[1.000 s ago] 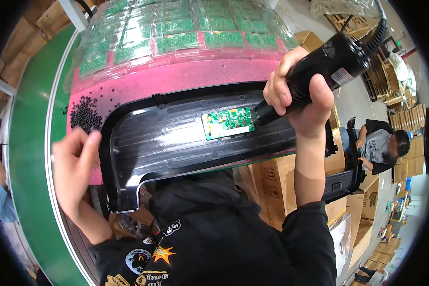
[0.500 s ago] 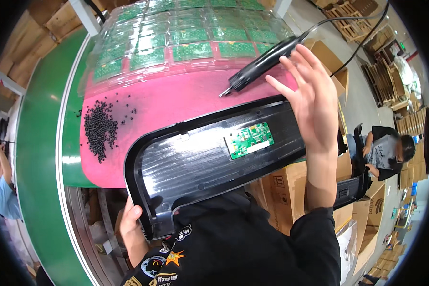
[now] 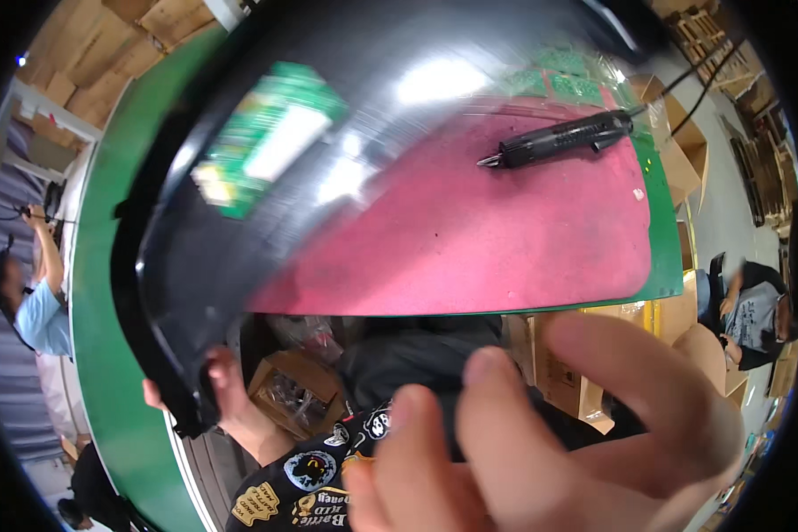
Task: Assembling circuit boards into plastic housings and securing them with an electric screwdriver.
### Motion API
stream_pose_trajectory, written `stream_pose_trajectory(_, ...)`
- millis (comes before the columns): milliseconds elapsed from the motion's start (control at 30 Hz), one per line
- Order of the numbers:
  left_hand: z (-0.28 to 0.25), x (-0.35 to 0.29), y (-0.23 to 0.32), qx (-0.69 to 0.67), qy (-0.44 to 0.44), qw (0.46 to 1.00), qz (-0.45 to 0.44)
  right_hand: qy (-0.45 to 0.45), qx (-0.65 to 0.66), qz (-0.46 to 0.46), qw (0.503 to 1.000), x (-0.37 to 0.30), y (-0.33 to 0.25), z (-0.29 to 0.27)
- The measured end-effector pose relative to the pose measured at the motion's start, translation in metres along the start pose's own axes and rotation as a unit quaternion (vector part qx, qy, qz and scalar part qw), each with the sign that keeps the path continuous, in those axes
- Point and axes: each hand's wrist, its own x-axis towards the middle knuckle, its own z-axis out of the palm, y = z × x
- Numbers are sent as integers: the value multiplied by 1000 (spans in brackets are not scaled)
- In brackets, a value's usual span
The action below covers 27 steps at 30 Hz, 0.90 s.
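A glossy black plastic housing [image 3: 191, 284], curved at one end, is held up and tilted over the left and far side of the table. My left hand [image 3: 232, 401] is closed around its narrow lower end. Inside the housing a green circuit board [image 3: 266, 133] shows, smeared by motion. Close to the camera, my right hand [image 3: 541, 443] is spread with its fingers apart and nothing in it. On the pink mat [image 3: 470, 244] lies a black electric screwdriver [image 3: 563, 142], tip pointing left, with its cable running to the upper right.
Plastic trays of green boards [image 3: 572, 86] stand at the far side, partly hidden by the housing. A green conveyor [image 3: 106, 310] runs along the left. An open carton [image 3: 301, 386] sits below the table edge. Other people [image 3: 754, 310] sit right and left.
The housing has been lifted and swung up to the left, now covering the small black screws and most trays. My right hand has come off the housing's far end, down toward the camera.
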Motion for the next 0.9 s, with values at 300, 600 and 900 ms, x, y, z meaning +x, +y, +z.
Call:
stream_pose_trajectory(300,-9,19,38,108,197,957,183,-1,-13,16,1000,-17,-2,-3)
stream_pose_trajectory(600,-66,30,104,42,316,898,301,94,-175,149,969,-121,81,-15)
stream_pose_trajectory(900,-95,60,79,407,256,862,158,100,-401,816,405,-499,106,-80)
